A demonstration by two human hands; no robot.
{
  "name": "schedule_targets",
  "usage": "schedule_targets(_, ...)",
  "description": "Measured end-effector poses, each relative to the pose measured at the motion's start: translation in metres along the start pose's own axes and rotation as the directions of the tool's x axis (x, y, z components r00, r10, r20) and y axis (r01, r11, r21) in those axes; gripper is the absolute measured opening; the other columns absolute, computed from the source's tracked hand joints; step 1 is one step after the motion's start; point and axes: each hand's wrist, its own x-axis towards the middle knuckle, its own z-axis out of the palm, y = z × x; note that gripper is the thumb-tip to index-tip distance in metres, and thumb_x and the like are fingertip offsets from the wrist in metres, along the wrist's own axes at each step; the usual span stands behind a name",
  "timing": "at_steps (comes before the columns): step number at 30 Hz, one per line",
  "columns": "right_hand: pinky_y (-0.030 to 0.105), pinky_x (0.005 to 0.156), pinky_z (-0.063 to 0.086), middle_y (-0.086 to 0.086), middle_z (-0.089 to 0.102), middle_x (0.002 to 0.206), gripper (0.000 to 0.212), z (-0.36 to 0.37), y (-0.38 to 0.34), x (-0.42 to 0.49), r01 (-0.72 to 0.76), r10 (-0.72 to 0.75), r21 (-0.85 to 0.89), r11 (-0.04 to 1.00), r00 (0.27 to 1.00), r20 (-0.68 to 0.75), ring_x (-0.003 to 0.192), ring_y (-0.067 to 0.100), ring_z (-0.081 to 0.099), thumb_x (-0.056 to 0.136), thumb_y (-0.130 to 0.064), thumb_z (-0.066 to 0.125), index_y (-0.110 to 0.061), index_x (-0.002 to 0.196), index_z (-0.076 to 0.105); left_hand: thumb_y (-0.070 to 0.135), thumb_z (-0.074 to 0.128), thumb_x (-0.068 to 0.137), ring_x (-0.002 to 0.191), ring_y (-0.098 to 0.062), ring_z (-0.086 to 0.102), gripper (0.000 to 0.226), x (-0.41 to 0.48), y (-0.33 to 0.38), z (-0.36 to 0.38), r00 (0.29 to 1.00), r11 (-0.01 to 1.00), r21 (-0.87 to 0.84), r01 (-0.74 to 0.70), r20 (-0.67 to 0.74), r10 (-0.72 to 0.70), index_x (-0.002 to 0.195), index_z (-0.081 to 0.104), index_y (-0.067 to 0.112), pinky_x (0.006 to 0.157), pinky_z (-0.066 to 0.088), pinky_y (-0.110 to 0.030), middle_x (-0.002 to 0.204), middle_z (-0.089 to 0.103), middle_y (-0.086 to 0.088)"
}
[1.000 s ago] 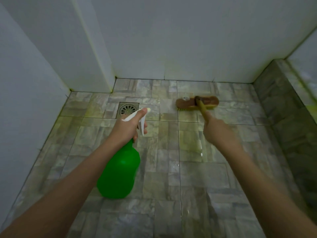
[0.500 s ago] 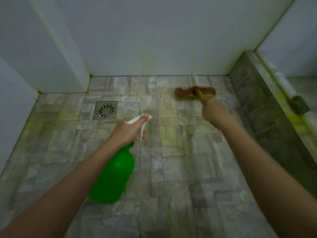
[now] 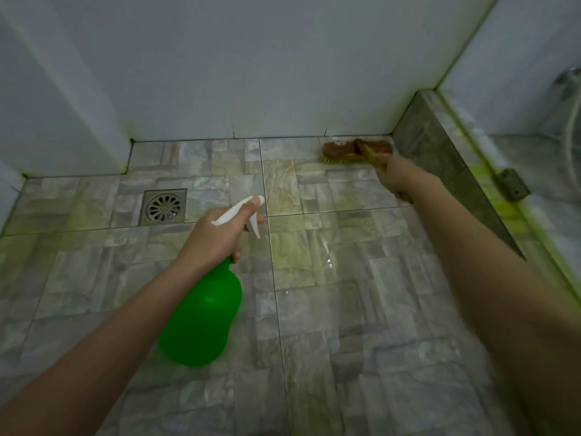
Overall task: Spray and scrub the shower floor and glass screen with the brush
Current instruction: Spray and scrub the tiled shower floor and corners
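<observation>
My left hand [image 3: 217,234] grips the white trigger head of a green spray bottle [image 3: 201,319], held above the grey stone-tiled shower floor [image 3: 314,309] with the nozzle pointing away from me. My right hand [image 3: 399,177] grips the handle of a brown wooden brush [image 3: 355,151] with yellow bristles. The brush head lies on the floor in the far right corner, against the back wall and close to the low tiled curb. Part of the handle is hidden inside my fist.
A square metal drain [image 3: 163,206] sits in the floor at the left. White walls [image 3: 251,73] close the back and left. A low tiled curb [image 3: 446,158] with a metal bracket [image 3: 512,185] runs along the right; a hose and fitting [image 3: 569,86] show beyond it.
The brush has slid right and back along the floor into the far right corner with my right hand. The view has turned right. My left hand keeps hold of the bottle.
</observation>
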Motion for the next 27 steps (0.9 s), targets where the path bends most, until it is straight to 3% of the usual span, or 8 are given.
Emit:
schedule_targets(3, 0.027, 0.048, 0.045, 0.016, 0.060, 0.085, 0.044, 0.014, 0.026, -0.035, -0.073, 0.074, 0.050, 0.996, 0.997, -0.003, 0.057, 0.025, 0.058, 0.103, -0.028, 0.032, -0.043, 0.144, 0.035, 0.077, 0.053, 0.083, 0.040, -0.017, 0.055, 0.050, 0.004, 0.005, -0.001, 1.000, 0.998, -0.064, 0.009, -0.010, -0.010, 0.077, 0.081, 0.036, 0.055, 0.048, -0.031, 0.100, 0.080, 0.003)
schedule_targets(7, 0.021, 0.032, 0.039, 0.016, 0.062, 0.073, 0.039, 0.046, 0.046, -0.083, -0.221, 0.220, 0.159, 0.962, 0.975, 0.022, 0.033, 0.023, 0.056, 0.098, -0.028, 0.039, -0.037, 0.135, 0.046, 0.087, 0.052, 0.063, 0.041, -0.022, 0.054, 0.055, 0.005, 0.008, 0.003, 1.000, 0.993, -0.115, 0.018, -0.001, -0.018, 0.082, 0.080, 0.043, 0.062, 0.049, -0.038, 0.109, 0.076, -0.019)
schedule_targets(10, 0.029, 0.050, 0.043, 0.020, 0.063, 0.099, 0.047, 0.028, 0.036, -0.021, -0.123, 0.130, 0.078, 0.989, 0.988, -0.087, 0.061, 0.026, 0.057, 0.101, -0.022, 0.035, -0.038, 0.145, 0.035, 0.087, 0.049, 0.062, 0.039, -0.019, 0.053, 0.050, 0.002, 0.007, 0.011, 1.000, 0.996, -0.091, 0.018, 0.025, -0.016, 0.077, 0.078, 0.049, 0.063, 0.049, -0.038, 0.109, 0.076, -0.021)
schedule_targets(13, 0.032, 0.057, 0.043, 0.017, 0.057, 0.090, 0.044, 0.007, 0.045, 0.019, -0.091, 0.089, -0.026, 0.995, 0.993, -0.076, 0.067, 0.029, 0.056, 0.101, -0.020, 0.036, -0.020, 0.146, 0.037, 0.086, 0.050, 0.063, 0.040, -0.018, 0.052, 0.043, 0.000, 0.006, 0.018, 0.999, 0.996, -0.078, 0.044, 0.028, -0.042, 0.075, 0.077, 0.054, 0.061, 0.049, -0.033, 0.108, 0.077, -0.018)
schedule_targets(18, 0.031, 0.062, 0.044, 0.018, 0.064, 0.084, 0.051, 0.013, 0.120, -0.080, 0.035, -0.019, -0.207, 0.978, 0.997, 0.075, 0.076, 0.037, 0.066, 0.098, -0.024, 0.046, -0.032, 0.148, 0.037, 0.074, 0.057, 0.079, 0.039, -0.019, 0.051, 0.038, -0.004, 0.013, 0.026, 0.998, 0.997, -0.075, 0.031, 0.063, -0.027, 0.080, 0.078, 0.043, 0.060, 0.048, -0.034, 0.107, 0.078, -0.012)
schedule_targets(20, 0.030, 0.060, 0.043, 0.013, 0.065, 0.080, 0.052, 0.017, 0.133, -0.101, 0.038, -0.015, -0.215, 0.976, 0.994, 0.105, 0.071, 0.033, 0.065, 0.098, -0.023, 0.046, -0.037, 0.147, 0.035, 0.079, 0.056, 0.072, 0.040, -0.019, 0.053, 0.044, -0.009, 0.016, 0.029, 0.997, 0.998, -0.057, 0.029, 0.075, -0.024, 0.084, 0.077, 0.042, 0.061, 0.048, -0.034, 0.107, 0.079, 0.001)
schedule_targets(23, 0.040, 0.073, 0.050, 0.024, 0.067, 0.102, 0.054, 0.023, 0.123, -0.095, 0.036, -0.028, -0.158, 0.987, 0.998, 0.050, 0.091, 0.040, 0.066, 0.099, -0.021, 0.044, -0.033, 0.150, 0.032, 0.076, 0.052, 0.080, 0.042, -0.018, 0.053, 0.037, -0.018, 0.021, 0.041, 0.991, 0.999, 0.009, -0.032, 0.127, 0.030, 0.081, 0.075, 0.048, 0.059, 0.049, -0.031, 0.104, 0.079, 0.014)
schedule_targets(27, 0.040, 0.074, 0.051, 0.024, 0.066, 0.101, 0.055, 0.045, 0.125, -0.128, 0.023, -0.022, -0.033, 0.999, 1.000, 0.014, 0.090, 0.040, 0.065, 0.100, -0.019, 0.043, -0.030, 0.151, 0.029, 0.083, 0.050, 0.071, 0.046, -0.023, 0.053, 0.038, -0.037, 0.017, 0.057, 0.985, 0.993, 0.047, -0.104, 0.142, 0.096, 0.076, 0.075, 0.054, 0.060, 0.047, -0.033, 0.097, 0.079, 0.004)
